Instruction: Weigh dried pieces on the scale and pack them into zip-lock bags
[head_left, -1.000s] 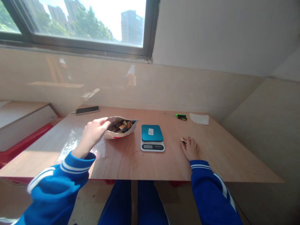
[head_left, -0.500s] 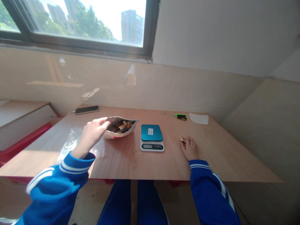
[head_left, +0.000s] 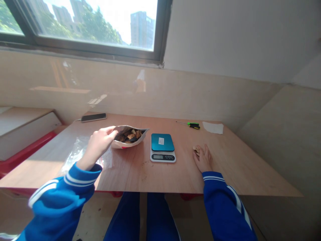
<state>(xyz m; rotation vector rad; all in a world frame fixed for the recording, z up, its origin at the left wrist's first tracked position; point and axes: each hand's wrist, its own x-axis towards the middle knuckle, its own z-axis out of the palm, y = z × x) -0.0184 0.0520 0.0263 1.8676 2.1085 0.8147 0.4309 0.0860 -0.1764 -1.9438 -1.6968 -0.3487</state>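
Note:
My left hand (head_left: 101, 142) grips the left edge of an open pouch (head_left: 125, 145), thumb and fingers pinched on its rim. Dried, brown and pale slices (head_left: 131, 135) fill the pouch. My right hand (head_left: 203, 159) rests on the table to the right of the kitchen scale (head_left: 163, 156), fingers spread. A small pale slice (head_left: 196, 149) lies at its thumb and index finger, partly covered by them. The scale has a blue top plate (head_left: 163, 143) with a white label and nothing on it; its display is too small to read.
A clear plastic bag (head_left: 75, 157) lies under my left forearm. Toward the back are a phone (head_left: 93, 117) with a cable, two screwdrivers (head_left: 193, 125) and a torn white paper (head_left: 213, 128). Dark crumbs (head_left: 147, 164) dot the wooden table (head_left: 170, 180) before the scale.
My right hand's fingers have spread apart around the small slice, which shows more now. My left hand and the pouch have stayed in place.

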